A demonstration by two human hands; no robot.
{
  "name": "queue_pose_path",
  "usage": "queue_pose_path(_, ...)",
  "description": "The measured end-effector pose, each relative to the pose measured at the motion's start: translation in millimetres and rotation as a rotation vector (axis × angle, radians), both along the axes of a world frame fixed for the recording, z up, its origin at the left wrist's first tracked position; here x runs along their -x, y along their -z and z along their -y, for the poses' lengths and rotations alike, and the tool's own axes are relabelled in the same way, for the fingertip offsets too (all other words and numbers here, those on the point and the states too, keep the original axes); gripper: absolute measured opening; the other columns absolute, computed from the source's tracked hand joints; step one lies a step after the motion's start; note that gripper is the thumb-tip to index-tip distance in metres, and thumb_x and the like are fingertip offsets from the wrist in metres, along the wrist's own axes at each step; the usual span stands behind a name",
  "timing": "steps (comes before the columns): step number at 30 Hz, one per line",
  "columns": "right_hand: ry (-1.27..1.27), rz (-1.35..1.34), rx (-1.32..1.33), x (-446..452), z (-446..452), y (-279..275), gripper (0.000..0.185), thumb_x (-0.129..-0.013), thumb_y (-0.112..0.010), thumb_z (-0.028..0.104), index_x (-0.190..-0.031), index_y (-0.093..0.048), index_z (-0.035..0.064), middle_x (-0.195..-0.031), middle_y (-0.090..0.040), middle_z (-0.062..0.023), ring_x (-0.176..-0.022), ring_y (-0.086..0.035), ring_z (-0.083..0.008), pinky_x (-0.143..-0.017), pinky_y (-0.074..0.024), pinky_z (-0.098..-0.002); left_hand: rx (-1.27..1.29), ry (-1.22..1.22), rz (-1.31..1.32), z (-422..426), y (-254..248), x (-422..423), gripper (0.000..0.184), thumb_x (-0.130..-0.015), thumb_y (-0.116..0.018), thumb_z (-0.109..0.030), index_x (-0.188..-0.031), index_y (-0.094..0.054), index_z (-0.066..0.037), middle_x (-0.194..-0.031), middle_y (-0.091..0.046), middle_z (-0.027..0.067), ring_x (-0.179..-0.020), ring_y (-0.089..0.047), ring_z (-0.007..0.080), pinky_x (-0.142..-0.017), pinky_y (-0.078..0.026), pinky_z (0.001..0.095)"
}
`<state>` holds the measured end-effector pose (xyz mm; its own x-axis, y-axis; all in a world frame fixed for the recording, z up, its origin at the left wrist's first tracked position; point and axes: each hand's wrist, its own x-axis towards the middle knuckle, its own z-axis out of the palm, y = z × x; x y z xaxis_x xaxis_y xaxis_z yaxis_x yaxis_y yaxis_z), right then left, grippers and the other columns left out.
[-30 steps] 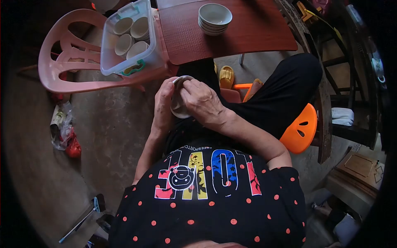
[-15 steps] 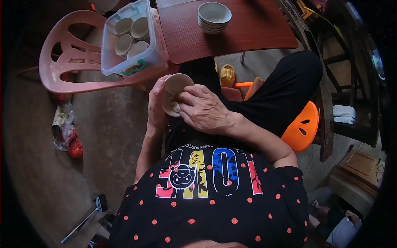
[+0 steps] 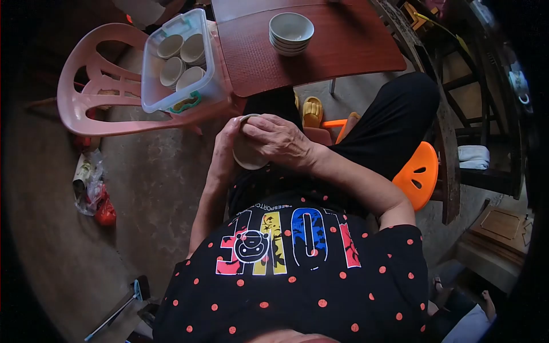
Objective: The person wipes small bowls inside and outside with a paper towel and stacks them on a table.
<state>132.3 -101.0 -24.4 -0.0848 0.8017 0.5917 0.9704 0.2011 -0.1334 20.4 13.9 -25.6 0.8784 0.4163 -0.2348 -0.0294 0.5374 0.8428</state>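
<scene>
In front of my lap I hold a small pale bowl (image 3: 249, 155) tilted between both hands. My left hand (image 3: 225, 147) grips its left side, with the fingers mostly hidden behind it. My right hand (image 3: 280, 139) is closed over the upper right part, its fingers bent at the rim and covering much of the bowl. Ahead of my hands, a stack of several similar bowls (image 3: 291, 34) stands on the red-brown table (image 3: 349, 51). To the left, a clear plastic bin (image 3: 150, 91) contains more bowls in stacks.
The bin rests on a pink plastic chair (image 3: 71, 106). An orange stool seat (image 3: 420, 177) is at my right, near a dark wooden frame (image 3: 450, 166). Yellow slippers (image 3: 312, 111) lie under the table. Plastic bags (image 3: 94, 188) and a broom (image 3: 123, 306) are on the left floor. A person's arm (image 3: 489, 303) shows lower right.
The bowl has turned in my hands, so its open inside shows less. My right fingers have shifted from inside the bowl up toward its rim. The view has tilted slightly.
</scene>
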Motion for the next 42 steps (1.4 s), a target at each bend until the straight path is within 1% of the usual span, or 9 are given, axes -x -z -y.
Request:
queue_pose_path(3, 0.049, 0.043, 0.0, 5, 1, 6, 0.022, -0.074, -0.059, 0.012, -0.092, -0.062, -0.0006, -0.102, -0.054, -0.0121, -0.103, -0.054, -0.0238, -0.093, -0.0434, -0.0345, -0.088, -0.034, -0.011, -8, 8, 3, 0.045, -0.093, -0.043, -0.039, -0.113, -0.053, 0.0, -0.104, -0.057, 0.0079, -0.094, -0.053, 0.0132, -0.086, -0.041, 0.0267)
queue_pose_path(10, -0.174, -1.206, 0.404, 28, 4, -21, 0.034, -0.09, -0.048, 0.011, -0.121, -0.049, -0.0015, -0.12, -0.052, -0.017, -0.111, -0.052, -0.0323, -0.096, -0.0417, -0.0354, -0.582, -0.304, -0.005, -2, 5, -2, 0.047, -0.089, -0.045, -0.039, -0.111, -0.052, 0.001, -0.103, -0.056, 0.0094, -0.095, -0.053, 0.0162, -0.087, -0.04, 0.0288)
queue_pose_path(13, -0.205, -1.191, 0.19, 45, 3, -17, 0.041, -0.088, -0.051, 0.011, -0.128, -0.044, 0.0014, -0.122, -0.052, -0.0166, -0.116, -0.05, -0.0319, -0.103, -0.0344, -0.038, -0.574, -0.389, 0.047, -1, 1, 0, 0.051, -0.086, -0.046, -0.041, -0.114, -0.051, 0.001, -0.11, -0.054, 0.0123, -0.099, -0.053, 0.0197, -0.088, -0.041, 0.0309)
queue_pose_path(18, -0.023, -0.15, 0.055, 26, 5, 1, 0.04, -0.081, -0.058, 0.015, -0.12, -0.053, 0.0074, -0.118, -0.057, -0.0093, -0.113, -0.054, -0.0207, -0.108, -0.0276, -0.0411, -0.45, -0.25, 0.219, -4, -13, 13, 0.054, -0.088, -0.04, -0.044, -0.116, -0.051, 0.001, -0.11, -0.057, 0.0124, -0.103, -0.054, 0.0217, -0.091, -0.042, 0.0338)
queue_pose_path(21, -0.021, -0.132, 0.001, 15, 6, 4, 0.037, -0.079, -0.059, 0.012, -0.116, -0.057, 0.0064, -0.114, -0.059, -0.0089, -0.11, -0.056, -0.0212, -0.105, -0.0327, -0.0405, -0.004, -0.111, 0.121, -19, -4, 2, 0.058, -0.088, -0.042, -0.047, -0.124, -0.044, -0.001, -0.116, -0.054, 0.0126, -0.108, -0.052, 0.0214, -0.093, -0.041, 0.0347)
queue_pose_path(26, -0.012, -0.537, -0.109, 19, -4, -14, 0.037, -0.08, -0.059, 0.003, -0.117, -0.054, 0.0011, -0.104, -0.063, -0.0166, -0.095, -0.063, -0.0303, -0.096, -0.0436, -0.0435, -0.269, -0.184, 0.27, 1, -13, -3, 0.074, -0.081, -0.06, -0.045, -0.135, -0.03, -0.006, -0.127, -0.044, 0.0131, -0.117, -0.045, 0.0229, -0.097, -0.04, 0.0352)
queue_pose_path(29, -0.18, -0.796, 0.084, 30, -5, -31, 0.028, -0.089, -0.052, 0.011, -0.116, -0.056, 0.0012, -0.107, -0.06, -0.0158, -0.103, -0.057, -0.0309, -0.102, -0.0355, -0.045, -0.278, -0.248, 0.217, -4, 2, 4, 0.075, -0.079, -0.056, -0.051, -0.133, -0.034, -0.004, -0.122, -0.049, 0.0134, -0.111, -0.05, 0.023, -0.094, -0.041, 0.0363)
queue_pose_path(36, 0.045, -0.105, 0.208, 0, -2, -14, 0.025, -0.075, -0.06, 0.009, -0.1, -0.062, 0.0059, -0.102, -0.054, -0.0099, -0.105, -0.05, -0.0272, -0.095, -0.0398, -0.0407, -0.362, -0.139, 0.07, -10, -2, 3, 0.066, -0.082, -0.048, -0.051, -0.124, -0.044, -0.001, -0.114, -0.053, 0.014, -0.106, -0.052, 0.0221, -0.092, -0.04, 0.034)
queue_pose_path(42, -0.159, -0.688, 0.127, 12, -11, -13, 0.021, -0.076, -0.062, 0.004, -0.097, -0.062, 0.0043, -0.1, -0.06, -0.0112, -0.094, -0.061, -0.0287, -0.081, -0.0516, -0.0334, 0.116, -0.083, 0.039, -7, 0, 7, 0.057, -0.087, -0.044, -0.046, -0.123, -0.046, -0.002, -0.113, -0.054, 0.0116, -0.103, -0.053, 0.0213, -0.09, -0.042, 0.0339)
